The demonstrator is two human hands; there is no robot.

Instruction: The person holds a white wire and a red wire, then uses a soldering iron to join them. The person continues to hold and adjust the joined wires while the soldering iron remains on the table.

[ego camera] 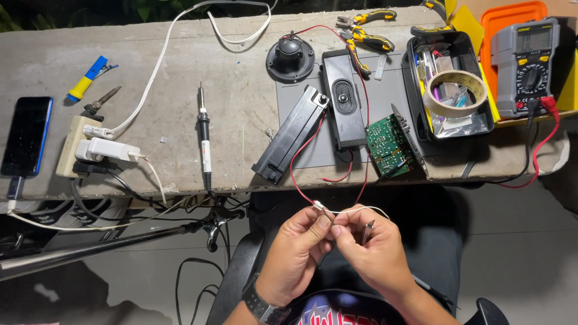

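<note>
Both hands meet over my lap, below the concrete bench edge. My left hand (298, 247) pinches a thin white wire (355, 210) where it joins a red wire (295, 171). Fingertip to fingertip with it, my right hand (370, 247) pinches the same wire end and also holds a small metal tool (368, 230), probably tweezers. The red wire runs up to a black speaker box (343, 99) and a green circuit board (388, 144) on the bench. A black casing half (292, 135) lies tilted beside them.
A soldering iron (205, 138) lies left of the casing. A power strip (75, 147) with a white charger and a phone (27, 135) sit at far left. A round speaker driver (291, 57), pliers (367, 37), a black tray with a tape roll (460, 87) and a multimeter (530, 66) sit at right.
</note>
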